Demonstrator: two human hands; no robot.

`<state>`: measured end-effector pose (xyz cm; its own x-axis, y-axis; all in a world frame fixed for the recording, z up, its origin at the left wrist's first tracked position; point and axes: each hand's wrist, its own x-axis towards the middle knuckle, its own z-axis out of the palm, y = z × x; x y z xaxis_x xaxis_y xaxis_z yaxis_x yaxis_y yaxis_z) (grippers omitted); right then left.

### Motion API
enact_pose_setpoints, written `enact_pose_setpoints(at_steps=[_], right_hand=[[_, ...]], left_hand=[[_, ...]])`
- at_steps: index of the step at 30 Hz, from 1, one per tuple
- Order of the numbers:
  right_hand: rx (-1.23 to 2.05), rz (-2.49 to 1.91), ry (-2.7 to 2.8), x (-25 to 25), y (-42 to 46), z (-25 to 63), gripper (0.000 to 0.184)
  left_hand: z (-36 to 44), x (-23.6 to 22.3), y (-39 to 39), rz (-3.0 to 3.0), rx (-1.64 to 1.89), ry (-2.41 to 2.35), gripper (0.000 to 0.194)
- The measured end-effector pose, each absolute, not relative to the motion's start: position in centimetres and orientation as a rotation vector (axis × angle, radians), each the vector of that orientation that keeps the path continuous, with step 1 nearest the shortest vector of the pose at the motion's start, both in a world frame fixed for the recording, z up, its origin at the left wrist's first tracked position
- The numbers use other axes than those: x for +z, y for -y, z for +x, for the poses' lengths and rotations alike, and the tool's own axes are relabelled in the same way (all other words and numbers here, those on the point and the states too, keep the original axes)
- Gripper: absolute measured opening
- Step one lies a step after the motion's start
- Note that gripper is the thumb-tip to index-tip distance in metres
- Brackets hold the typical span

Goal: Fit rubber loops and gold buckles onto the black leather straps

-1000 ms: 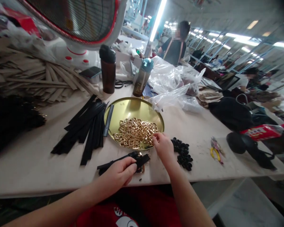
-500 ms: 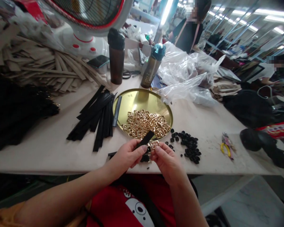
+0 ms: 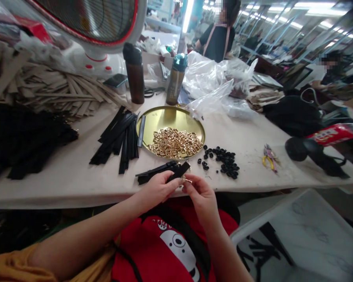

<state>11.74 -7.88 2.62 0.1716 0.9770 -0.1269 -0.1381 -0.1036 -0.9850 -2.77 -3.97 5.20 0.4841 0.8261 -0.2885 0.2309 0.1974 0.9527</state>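
My left hand (image 3: pixel 157 188) is closed on a black strap (image 3: pixel 180 171) whose end sticks up toward the right. My right hand (image 3: pixel 200 192) pinches a small gold buckle (image 3: pixel 187 180) right at the strap's end. Both hands hover at the table's front edge. Just beyond them a round gold tray (image 3: pixel 164 119) holds a heap of gold buckles (image 3: pixel 175 142). A few more black straps (image 3: pixel 153 173) lie on the table under my left hand.
Several loose black straps (image 3: pixel 119 135) lie left of the tray, small black beads (image 3: pixel 223 159) to its right, pliers (image 3: pixel 269 155) farther right. Two bottles (image 3: pixel 134 74), a fan (image 3: pixel 91 23), beige strips (image 3: pixel 55 94) and plastic bags (image 3: pixel 211 90) fill the back. Another person (image 3: pixel 216 33) stands beyond.
My right hand picked a buckle out of the tray and brought it to the strap. My left hand lifted the strap off the table; both hands drew back to the table's edge.
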Motion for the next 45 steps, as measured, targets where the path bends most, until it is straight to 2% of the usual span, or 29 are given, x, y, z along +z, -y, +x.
enact_pose_setpoints(at_steps=[5, 10, 19, 26, 32, 41, 45], right_hand=[[1.415, -1.087, 0.428, 2.6, 8.0, 12.5, 0.024], [1.602, -1.042, 0.265, 2.6, 8.7, 12.1, 0.027], [1.504, -1.095, 0.337, 1.9, 9.1, 11.4, 0.024], [1.323, -1.250, 0.738, 0.7, 10.1, 9.5, 0.020], [1.255, -1.364, 0.773, 0.6, 10.1, 10.2, 0.019], [1.271, -1.354, 0.675, -0.9, 9.9, 10.5, 0.020], [1.182, -1.420, 0.801, -0.6, 10.0, 10.8, 0.022]], left_hand=[[-3.5, 4.6, 5.1, 1.582, 0.494, -1.019, 0.032], [-3.6, 4.4, 5.7, 1.875, 0.449, -1.022, 0.032], [-3.3, 3.9, 5.9, 1.903, 0.503, -1.016, 0.029], [-2.6, 3.4, 5.7, 1.390, 0.531, -0.968, 0.014], [-2.5, 2.2, 5.3, 1.177, 0.391, -0.846, 0.028], [-2.1, 1.4, 5.6, 1.240, 0.386, -0.890, 0.026], [-2.0, 1.6, 5.7, 1.234, 0.388, -0.902, 0.024]])
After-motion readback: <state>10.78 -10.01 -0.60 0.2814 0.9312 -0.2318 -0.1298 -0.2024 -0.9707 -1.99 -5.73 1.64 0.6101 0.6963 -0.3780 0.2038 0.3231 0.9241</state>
